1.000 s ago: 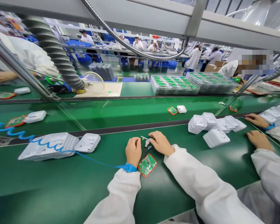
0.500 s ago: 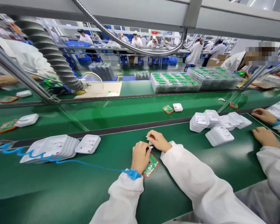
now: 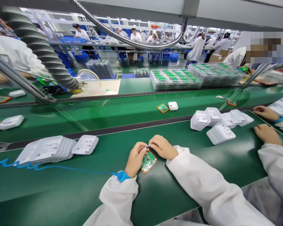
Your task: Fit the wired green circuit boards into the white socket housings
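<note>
A green circuit board (image 3: 149, 161) with an orange edge lies tilted on the green work surface between my wrists. My left hand (image 3: 135, 158), with a blue strap at its wrist, is pinched closed at the board's upper left edge. My right hand (image 3: 163, 147) meets it from the right, its thumb and forefinger pressed together too. At the meeting fingertips shows a tiny white and dark blue piece (image 3: 147, 146). Its kind is too small to make out, and the fingers cover most of it.
White plastic covers (image 3: 48, 149) lean in a row at left; more stacked covers (image 3: 201, 119) stand at right, near a co-worker's hands (image 3: 267, 133). Beyond a dark rail, a belt (image 3: 122, 110) carries another board (image 3: 163, 108). A blue coiled cord (image 3: 61, 168) runs to my left wrist.
Both hands have shifted slightly, and their fingertips now meet just above the board. The white piece seen between the fingers is mostly covered now. Boards and covers on the belt have moved left.
</note>
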`<state>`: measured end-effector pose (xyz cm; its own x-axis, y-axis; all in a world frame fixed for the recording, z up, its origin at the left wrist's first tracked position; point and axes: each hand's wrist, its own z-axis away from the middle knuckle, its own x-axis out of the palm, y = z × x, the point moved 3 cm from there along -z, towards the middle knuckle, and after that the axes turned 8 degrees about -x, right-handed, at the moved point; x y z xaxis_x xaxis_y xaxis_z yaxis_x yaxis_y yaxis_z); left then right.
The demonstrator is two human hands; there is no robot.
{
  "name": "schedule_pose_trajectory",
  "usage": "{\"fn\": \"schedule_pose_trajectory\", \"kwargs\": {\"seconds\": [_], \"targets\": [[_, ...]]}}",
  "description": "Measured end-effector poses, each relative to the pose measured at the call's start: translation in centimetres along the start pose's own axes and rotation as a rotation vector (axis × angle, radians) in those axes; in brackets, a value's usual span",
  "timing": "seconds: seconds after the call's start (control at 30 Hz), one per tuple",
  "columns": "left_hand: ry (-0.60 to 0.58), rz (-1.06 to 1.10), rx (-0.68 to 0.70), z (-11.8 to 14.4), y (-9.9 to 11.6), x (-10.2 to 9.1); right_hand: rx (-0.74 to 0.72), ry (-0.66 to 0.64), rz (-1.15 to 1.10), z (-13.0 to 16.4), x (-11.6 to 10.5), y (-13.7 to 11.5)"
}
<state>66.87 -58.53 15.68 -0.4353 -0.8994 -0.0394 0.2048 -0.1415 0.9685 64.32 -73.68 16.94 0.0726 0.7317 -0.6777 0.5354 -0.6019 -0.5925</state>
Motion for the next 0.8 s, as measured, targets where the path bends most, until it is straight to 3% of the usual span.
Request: {"fn": "schedule_pose_trajectory", "kwargs": {"seconds": [0.43,0.67,0.8], "targets": [[0.118,-0.486,0.166,0.5,0.8,-0.4,-0.026,-0.039,0.042,-0.2,0.7,-0.3],[0.165,-0.634,0.206,0.0,0.1,-0.6,-0.035,-0.107,0.241,-0.4,2.6,-0.3],[0.26,-0.684,0.211,-0.3,0.1,-1.6,-0.009,-0.006,0.143,-0.9,2.3,0.1]]}}
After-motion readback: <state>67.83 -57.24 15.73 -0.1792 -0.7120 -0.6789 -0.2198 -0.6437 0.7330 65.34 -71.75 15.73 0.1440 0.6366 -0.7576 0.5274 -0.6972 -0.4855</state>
